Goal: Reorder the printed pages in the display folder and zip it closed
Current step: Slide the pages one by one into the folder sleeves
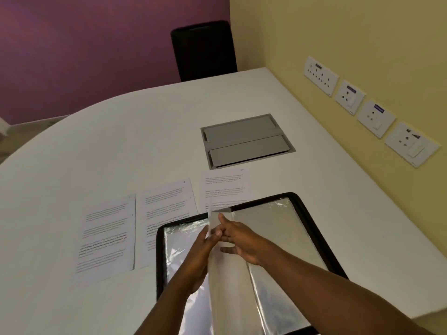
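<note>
Both hands [217, 240] hold a raised sleeve [225, 274] along the folder's [312, 228] spine.

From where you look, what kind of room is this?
Probably an office meeting room. A large white table has a grey cable hatch set into its top, a row of wall sockets runs along the yellow wall, and a black chair stands at the far edge.

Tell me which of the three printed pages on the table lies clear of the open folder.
The leftmost page. It lies wholly on the table, apart from the folder, whose black edge covers the lower corners of the middle page and right page.
</note>
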Available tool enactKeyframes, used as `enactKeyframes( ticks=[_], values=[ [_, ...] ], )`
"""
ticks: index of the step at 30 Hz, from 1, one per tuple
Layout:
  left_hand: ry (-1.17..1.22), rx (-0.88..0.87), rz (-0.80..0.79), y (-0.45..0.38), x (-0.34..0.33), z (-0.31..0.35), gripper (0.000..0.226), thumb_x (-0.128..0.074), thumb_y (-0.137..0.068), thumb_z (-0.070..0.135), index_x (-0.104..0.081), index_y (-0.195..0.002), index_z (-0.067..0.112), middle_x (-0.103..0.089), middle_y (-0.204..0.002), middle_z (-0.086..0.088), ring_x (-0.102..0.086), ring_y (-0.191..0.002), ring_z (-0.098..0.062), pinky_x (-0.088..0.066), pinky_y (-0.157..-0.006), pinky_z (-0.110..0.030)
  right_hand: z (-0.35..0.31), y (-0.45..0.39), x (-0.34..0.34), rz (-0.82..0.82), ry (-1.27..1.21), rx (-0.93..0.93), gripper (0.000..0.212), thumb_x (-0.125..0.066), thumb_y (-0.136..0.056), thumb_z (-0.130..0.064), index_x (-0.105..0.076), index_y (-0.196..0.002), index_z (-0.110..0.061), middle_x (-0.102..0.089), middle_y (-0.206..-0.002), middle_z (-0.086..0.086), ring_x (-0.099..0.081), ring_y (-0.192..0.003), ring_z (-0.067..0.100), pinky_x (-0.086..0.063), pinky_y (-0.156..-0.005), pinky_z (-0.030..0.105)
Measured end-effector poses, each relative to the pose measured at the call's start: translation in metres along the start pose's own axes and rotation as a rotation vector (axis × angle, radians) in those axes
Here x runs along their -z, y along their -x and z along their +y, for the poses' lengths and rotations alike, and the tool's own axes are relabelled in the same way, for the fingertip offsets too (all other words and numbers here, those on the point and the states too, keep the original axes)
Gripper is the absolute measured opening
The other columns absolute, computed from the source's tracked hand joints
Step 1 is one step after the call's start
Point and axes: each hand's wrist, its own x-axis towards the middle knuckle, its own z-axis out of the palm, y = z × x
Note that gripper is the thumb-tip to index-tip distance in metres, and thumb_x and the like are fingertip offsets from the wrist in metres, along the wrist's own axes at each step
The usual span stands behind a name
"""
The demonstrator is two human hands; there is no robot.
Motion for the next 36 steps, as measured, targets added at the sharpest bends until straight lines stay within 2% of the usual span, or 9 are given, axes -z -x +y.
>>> enactKeyframes(
  ticks=[9, 14, 19, 22, 23, 25, 27, 31, 36],
  values=[
    [0.011, 0.101, 0.364, 0.022, 0.076, -0.027, 0.025, -0.050, -0.095, 0.007, -0.066, -0.113, 0.015, -0.072, -0.101, -0.010, -0.068, -0.096, -0.030, -0.058, -0.084, -0.044, 0.034, -0.025, -0.061, -0.152, 0.089, -0.043, 0.053, -0.043, -0.095, -0.057, -0.051, -0.134, -0.022, -0.051, -0.133, -0.010, -0.043, -0.129, 0.008, -0.040, -0.109, 0.034],
    [-0.194, 0.167, 0.457, 0.014, 0.110, -0.050, 0.021, -0.056, -0.088, 0.006, -0.070, -0.099, 0.018, -0.071, -0.103, -0.009, -0.067, -0.092, -0.026, -0.056, -0.088, -0.048, 0.069, -0.035, -0.053, 0.210, 0.804, 0.302, 0.039, -0.056, -0.093, -0.045, -0.062, -0.122, -0.021, -0.062, -0.127, -0.004, -0.056, -0.120, 0.012, -0.043, -0.103, 0.027],
    [-0.646, 0.010, 0.621, 0.013, 0.114, -0.074, 0.058, -0.060, -0.088, 0.018, -0.040, -0.142, 0.018, -0.062, -0.118, -0.002, -0.060, -0.106, -0.021, -0.046, -0.089, -0.028, 0.113, -0.036, -0.021, 0.311, 1.450, 0.347, 0.069, -0.041, -0.079, -0.063, -0.047, -0.139, -0.028, -0.043, -0.148, 0.008, -0.050, -0.131, 0.026, -0.050, -0.094, 0.042],
    [-1.037, -0.101, 0.469, 0.013, 0.114, -0.090, 0.073, -0.052, -0.090, 0.049, -0.018, -0.152, 0.032, -0.023, -0.158, 0.006, -0.030, -0.142, -0.018, -0.036, -0.111, -0.034, 0.127, -0.038, -0.016, 0.215, 1.570, 0.218, 0.087, -0.035, -0.083, -0.071, 0.008, -0.150, -0.037, 0.015, -0.157, 0.004, 0.010, -0.146, 0.025, -0.019, -0.115, 0.049],
    [-1.176, -0.094, 0.374, 0.011, 0.114, -0.095, 0.075, -0.047, -0.090, 0.057, -0.013, -0.153, 0.035, -0.008, -0.162, 0.007, -0.016, -0.147, -0.018, -0.029, -0.116, -0.036, 0.134, -0.041, -0.015, 0.247, 1.569, 0.270, 0.090, -0.036, -0.080, -0.074, 0.010, -0.148, -0.039, 0.010, -0.159, 0.004, 0.009, -0.147, 0.026, -0.022, -0.113, 0.051],
    [-1.336, -0.038, 0.203, 0.008, 0.113, -0.101, 0.079, -0.044, -0.089, 0.062, -0.007, -0.154, 0.034, 0.009, -0.162, 0.006, 0.002, -0.150, -0.019, -0.015, -0.121, -0.038, 0.146, -0.046, -0.017, 0.247, 1.565, 0.225, 0.099, -0.038, -0.072, -0.080, -0.002, -0.152, -0.035, -0.025, -0.158, 0.006, -0.021, -0.142, 0.029, -0.036, -0.103, 0.051],
    [-1.393, 0.005, 0.117, 0.008, 0.114, -0.106, 0.083, -0.047, -0.089, 0.061, -0.005, -0.154, 0.031, 0.014, -0.161, 0.003, 0.010, -0.149, -0.021, -0.007, -0.121, -0.040, 0.148, -0.051, -0.021, 0.232, 1.606, 0.199, 0.101, -0.040, -0.069, -0.082, -0.012, -0.153, -0.032, -0.029, -0.157, 0.005, -0.030, -0.137, 0.029, -0.028, -0.108, 0.048],
    [-1.421, 0.018, 0.114, 0.004, 0.124, -0.109, 0.086, -0.052, -0.089, 0.058, -0.004, -0.154, 0.029, 0.012, -0.162, 0.005, 0.010, -0.149, -0.019, -0.002, -0.120, -0.038, 0.144, -0.054, -0.025, 0.193, 1.651, 0.211, 0.097, -0.041, -0.071, -0.083, -0.026, -0.150, -0.030, -0.019, -0.159, 0.007, -0.020, -0.142, 0.030, -0.001, -0.113, 0.041],
    [-1.418, 0.029, 0.109, 0.000, 0.139, -0.112, 0.091, -0.050, -0.089, 0.061, 0.004, -0.154, 0.029, 0.018, -0.159, 0.010, 0.014, -0.148, -0.016, 0.001, -0.120, -0.037, 0.143, -0.060, -0.031, 0.156, 1.668, 0.203, 0.092, -0.037, -0.076, -0.083, -0.034, -0.150, -0.028, -0.027, -0.158, 0.010, -0.010, -0.145, 0.029, -0.002, -0.114, 0.041]
  ],
)
